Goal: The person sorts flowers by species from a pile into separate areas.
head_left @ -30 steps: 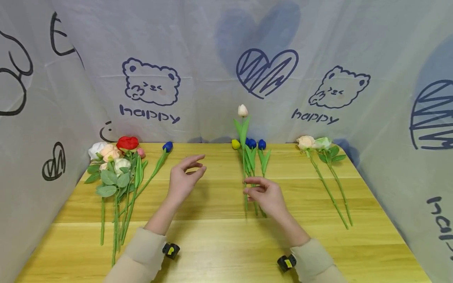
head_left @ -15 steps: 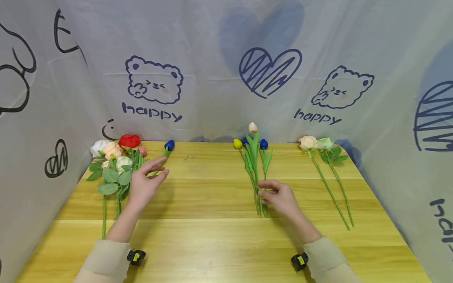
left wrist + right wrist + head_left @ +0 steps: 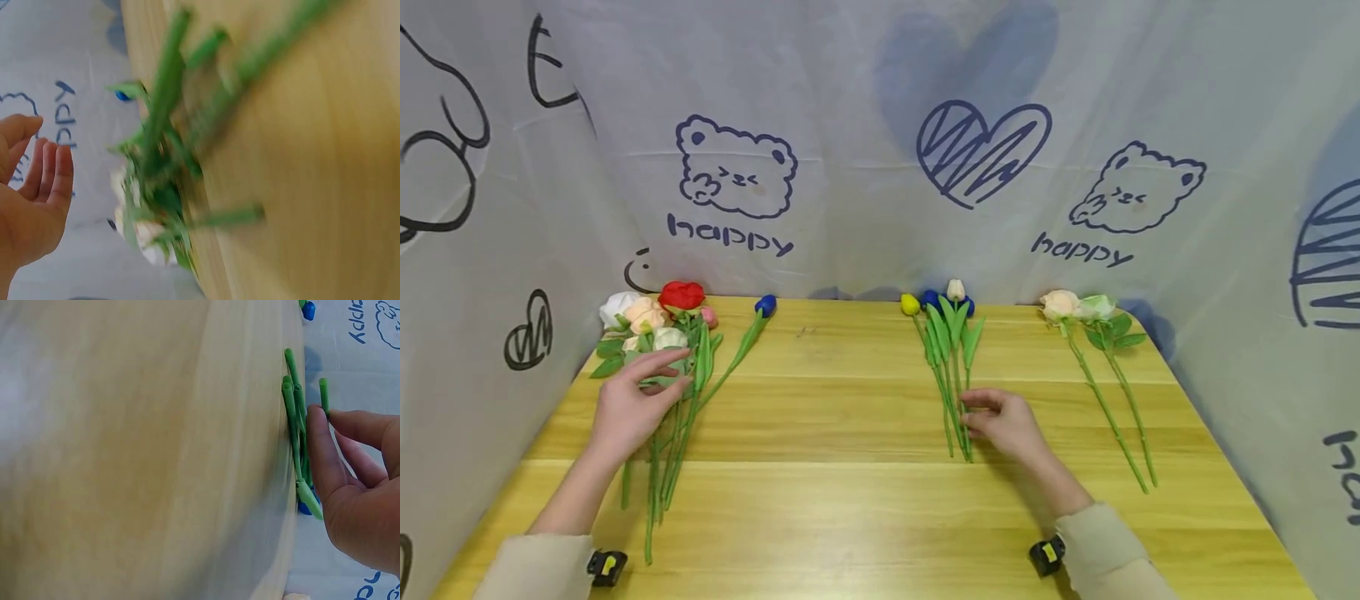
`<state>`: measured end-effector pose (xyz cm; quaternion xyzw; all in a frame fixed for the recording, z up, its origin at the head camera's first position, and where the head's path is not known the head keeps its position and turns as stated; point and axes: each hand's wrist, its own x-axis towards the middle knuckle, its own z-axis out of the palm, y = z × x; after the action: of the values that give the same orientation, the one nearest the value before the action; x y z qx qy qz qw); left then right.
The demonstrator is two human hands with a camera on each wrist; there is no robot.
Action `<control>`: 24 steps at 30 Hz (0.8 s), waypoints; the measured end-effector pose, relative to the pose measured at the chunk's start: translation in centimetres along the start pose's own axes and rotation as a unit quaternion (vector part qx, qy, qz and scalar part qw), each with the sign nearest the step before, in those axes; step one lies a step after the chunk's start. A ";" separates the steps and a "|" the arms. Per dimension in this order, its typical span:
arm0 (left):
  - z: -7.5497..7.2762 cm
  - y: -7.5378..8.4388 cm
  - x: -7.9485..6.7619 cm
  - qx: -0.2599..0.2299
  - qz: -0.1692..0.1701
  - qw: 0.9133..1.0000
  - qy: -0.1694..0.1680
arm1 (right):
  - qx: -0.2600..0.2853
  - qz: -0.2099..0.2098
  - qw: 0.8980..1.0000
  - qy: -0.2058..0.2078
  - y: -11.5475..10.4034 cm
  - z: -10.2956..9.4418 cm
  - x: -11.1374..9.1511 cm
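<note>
The right hand (image 3: 1006,425) pinches a stem (image 3: 324,394), seemingly that of the white tulip (image 3: 955,290) ahead of it; best lower it flat beside the other tulips (image 3: 910,304) before loosening. The left hand (image 3: 631,407), relaxed, holds nothing near the roses (image 3: 645,315).

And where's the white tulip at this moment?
In the head view, the white tulip is right of centre, its bloom between two blue tulips and to the right of the yellow tulip, with the right hand at the stems below.

White tulip (image 3: 955,290) lower, left fingers (image 3: 658,361) near roses (image 3: 645,315)
</note>
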<state>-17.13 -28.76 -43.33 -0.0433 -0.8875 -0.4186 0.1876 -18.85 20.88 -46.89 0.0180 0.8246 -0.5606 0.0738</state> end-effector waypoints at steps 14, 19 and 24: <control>-3.1 -4.7 0.1 0.071 -0.012 0.981 -0.182 | -0.062 -0.015 0.998 -0.004 0.1 0.0 0.0; -2.7 -4.9 0.4 0.091 -0.027 0.973 -0.211 | -0.070 -0.020 0.997 -0.006 0.1 -0.1 0.0; -2.2 -5.0 0.7 0.115 -0.009 0.970 -0.215 | -0.074 -0.023 0.997 -0.005 0.2 0.0 0.0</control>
<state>-18.25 -33.73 -45.40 -0.1025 -0.9496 -0.2962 -0.0081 -18.85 20.96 -47.12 -0.0091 0.8637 -0.4995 0.0664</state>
